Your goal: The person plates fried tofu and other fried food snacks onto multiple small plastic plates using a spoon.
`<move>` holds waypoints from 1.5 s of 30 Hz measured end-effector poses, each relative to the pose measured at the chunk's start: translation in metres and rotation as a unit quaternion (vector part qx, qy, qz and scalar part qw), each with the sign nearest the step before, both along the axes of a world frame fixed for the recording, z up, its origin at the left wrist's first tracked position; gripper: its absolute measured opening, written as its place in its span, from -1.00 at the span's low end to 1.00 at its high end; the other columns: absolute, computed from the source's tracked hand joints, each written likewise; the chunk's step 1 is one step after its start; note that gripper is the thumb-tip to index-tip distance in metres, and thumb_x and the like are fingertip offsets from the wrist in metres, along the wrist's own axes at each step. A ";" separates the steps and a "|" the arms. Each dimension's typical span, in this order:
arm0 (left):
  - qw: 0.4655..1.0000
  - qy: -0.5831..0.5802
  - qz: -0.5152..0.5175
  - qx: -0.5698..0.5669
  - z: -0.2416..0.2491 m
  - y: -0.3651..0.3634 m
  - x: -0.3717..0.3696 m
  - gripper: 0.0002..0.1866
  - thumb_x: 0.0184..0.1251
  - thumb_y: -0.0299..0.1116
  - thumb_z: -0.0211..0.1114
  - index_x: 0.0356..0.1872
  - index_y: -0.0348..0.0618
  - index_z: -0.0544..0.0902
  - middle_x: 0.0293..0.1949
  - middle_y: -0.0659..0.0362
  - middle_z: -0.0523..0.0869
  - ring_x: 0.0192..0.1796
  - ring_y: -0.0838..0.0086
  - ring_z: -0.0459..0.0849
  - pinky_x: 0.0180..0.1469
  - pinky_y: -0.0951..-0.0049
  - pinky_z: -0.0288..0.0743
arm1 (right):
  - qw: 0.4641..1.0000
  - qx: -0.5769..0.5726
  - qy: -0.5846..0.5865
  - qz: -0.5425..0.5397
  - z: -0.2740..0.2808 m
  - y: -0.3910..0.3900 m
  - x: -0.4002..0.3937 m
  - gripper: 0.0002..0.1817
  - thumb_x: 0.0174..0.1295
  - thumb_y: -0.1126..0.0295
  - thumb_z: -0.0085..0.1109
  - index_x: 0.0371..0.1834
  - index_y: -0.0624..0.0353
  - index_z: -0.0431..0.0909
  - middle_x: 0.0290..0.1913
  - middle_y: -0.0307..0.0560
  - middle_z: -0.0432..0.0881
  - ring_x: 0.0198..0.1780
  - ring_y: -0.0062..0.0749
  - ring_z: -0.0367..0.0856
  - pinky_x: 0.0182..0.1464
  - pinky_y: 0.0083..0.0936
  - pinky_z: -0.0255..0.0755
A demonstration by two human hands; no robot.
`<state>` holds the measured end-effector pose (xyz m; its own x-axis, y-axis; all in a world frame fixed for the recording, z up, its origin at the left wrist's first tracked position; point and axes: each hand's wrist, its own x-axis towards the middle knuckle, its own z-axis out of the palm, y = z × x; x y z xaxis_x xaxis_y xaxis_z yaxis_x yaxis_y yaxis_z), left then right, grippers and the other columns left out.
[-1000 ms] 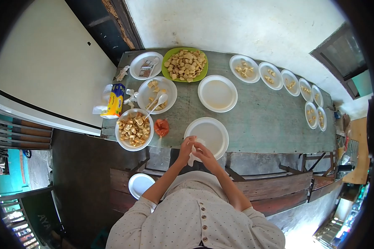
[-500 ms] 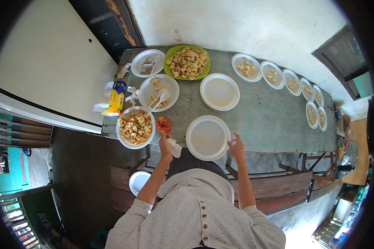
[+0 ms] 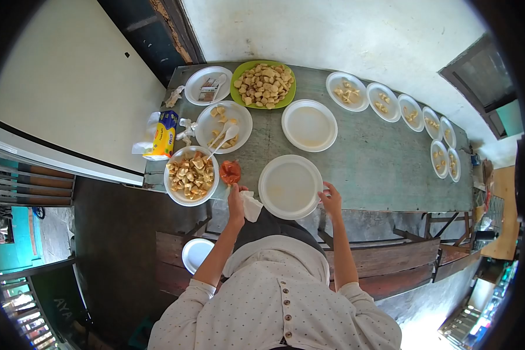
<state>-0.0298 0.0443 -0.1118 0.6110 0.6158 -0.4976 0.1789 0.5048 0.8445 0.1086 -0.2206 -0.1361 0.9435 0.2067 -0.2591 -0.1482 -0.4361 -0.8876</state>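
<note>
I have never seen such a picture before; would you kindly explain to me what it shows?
No machine here: a person works bare-handed, filmed by one camera worn on the head, looking down. The left hand holds a crumpled white tissue. The right hand is at the rim of a round white plate by the near edge of the grey-green table. On the left are a round white bowl of brown chunks, an orange-red bag and a blue-and-yellow packet. A green dish of paler chunks stands at the back, seven white plates on the right.

Crumpled tissue (image 3: 251, 207) hangs beside a round plate (image 3: 290, 186) — both white.
</note>
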 end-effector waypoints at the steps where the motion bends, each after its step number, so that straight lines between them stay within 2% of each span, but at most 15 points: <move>1: 1.000 0.003 0.003 -0.006 0.002 0.000 -0.001 -0.52 0.37 0.02 -0.18 -0.45 -0.19 0.48 -0.53 0.24 0.45 -0.46 0.57 0.43 -0.39 0.56 0.33 | 1.000 -0.022 -0.004 0.006 -0.003 0.000 0.001 -0.53 -0.04 0.52 0.16 0.05 0.19 0.42 -0.43 -0.11 0.59 -0.48 -0.53 0.56 -0.44 -0.61 0.44; 6: 1.000 0.005 -0.005 0.007 0.005 0.003 -0.005 -0.52 0.38 0.02 -0.18 -0.43 -0.19 0.48 -0.52 0.24 0.46 -0.46 0.57 0.44 -0.38 0.56 0.33 | 0.999 -0.035 0.002 0.003 -0.001 0.007 0.001 -0.51 -0.07 0.51 0.18 0.05 0.17 0.44 -0.40 -0.12 0.60 -0.46 -0.53 0.57 -0.38 -0.60 0.45; 9: 1.000 0.005 -0.009 0.013 0.003 0.003 -0.005 -0.52 0.38 0.01 -0.19 -0.43 -0.19 0.49 -0.52 0.24 0.46 -0.46 0.57 0.44 -0.38 0.56 0.34 | 0.998 -0.047 -0.044 0.013 -0.004 0.007 -0.001 -0.50 -0.08 0.51 0.18 0.05 0.15 0.44 -0.39 -0.13 0.59 -0.46 -0.54 0.56 -0.41 -0.61 0.44; 11: 1.000 0.002 -0.006 0.011 0.000 0.002 -0.007 -0.52 0.38 0.01 -0.19 -0.43 -0.19 0.49 -0.52 0.24 0.46 -0.46 0.57 0.45 -0.38 0.56 0.34 | 0.999 -0.034 -0.010 -0.003 -0.003 0.008 -0.002 -0.50 -0.08 0.52 0.18 0.05 0.15 0.44 -0.38 -0.14 0.57 -0.45 -0.55 0.56 -0.44 -0.62 0.45; 17: 1.000 0.001 -0.015 -0.017 -0.002 -0.001 -0.006 -0.53 0.38 0.01 -0.18 -0.43 -0.19 0.49 -0.51 0.23 0.47 -0.46 0.57 0.46 -0.38 0.56 0.34 | 1.000 -0.016 -0.002 -0.011 -0.007 0.007 -0.003 -0.51 -0.07 0.56 0.17 0.04 0.16 0.45 -0.39 -0.14 0.55 -0.46 -0.56 0.55 -0.49 -0.65 0.45; 23: 1.000 0.001 -0.019 0.009 -0.001 -0.005 -0.003 -0.51 0.37 0.03 -0.18 -0.43 -0.19 0.49 -0.52 0.23 0.48 -0.46 0.57 0.46 -0.39 0.58 0.34 | 0.998 0.038 0.051 -0.016 0.016 0.009 -0.006 -0.51 -0.07 0.58 0.17 0.05 0.21 0.42 -0.38 -0.13 0.52 -0.47 -0.55 0.55 -0.50 -0.66 0.45; 38: 1.000 0.019 -0.012 -0.020 -0.011 -0.004 -0.009 -0.52 0.37 0.02 -0.19 -0.43 -0.20 0.49 -0.52 0.22 0.48 -0.47 0.56 0.47 -0.40 0.55 0.36 | 0.997 0.022 0.048 -0.050 0.007 0.002 -0.006 -0.52 -0.11 0.62 0.21 0.00 0.25 0.46 -0.40 -0.09 0.57 -0.52 -0.51 0.58 -0.55 -0.65 0.47; 42: 1.000 0.018 -0.019 -0.017 -0.007 -0.005 -0.008 -0.52 0.37 0.02 -0.18 -0.43 -0.20 0.49 -0.52 0.22 0.48 -0.46 0.56 0.47 -0.39 0.55 0.36 | 0.997 0.028 0.051 -0.044 0.008 0.001 -0.006 -0.52 -0.09 0.60 0.20 0.01 0.26 0.44 -0.40 -0.11 0.56 -0.52 -0.52 0.57 -0.52 -0.66 0.48; 44: 0.999 0.021 -0.019 -0.018 -0.003 -0.005 -0.006 -0.52 0.37 0.02 -0.18 -0.43 -0.19 0.49 -0.52 0.22 0.49 -0.46 0.56 0.47 -0.39 0.55 0.36 | 0.982 0.125 0.124 -0.063 0.009 -0.002 -0.003 -0.51 -0.06 0.57 0.19 0.04 0.27 0.40 -0.40 -0.15 0.56 -0.50 -0.56 0.55 -0.48 -0.67 0.48; 45: 0.999 0.018 -0.018 -0.025 -0.002 -0.005 -0.006 -0.52 0.37 0.02 -0.19 -0.43 -0.19 0.49 -0.51 0.22 0.49 -0.46 0.56 0.47 -0.39 0.56 0.36 | 0.982 0.125 0.124 -0.062 0.009 -0.006 0.000 -0.51 -0.06 0.57 0.19 0.04 0.27 0.40 -0.40 -0.15 0.56 -0.50 -0.56 0.55 -0.48 -0.67 0.48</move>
<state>-0.0357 0.0392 -0.1141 0.6133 0.5674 -0.5495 0.2283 0.5387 0.8110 0.1084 -0.2262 -0.1274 0.8794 0.1817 -0.4401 -0.4117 -0.1739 -0.8946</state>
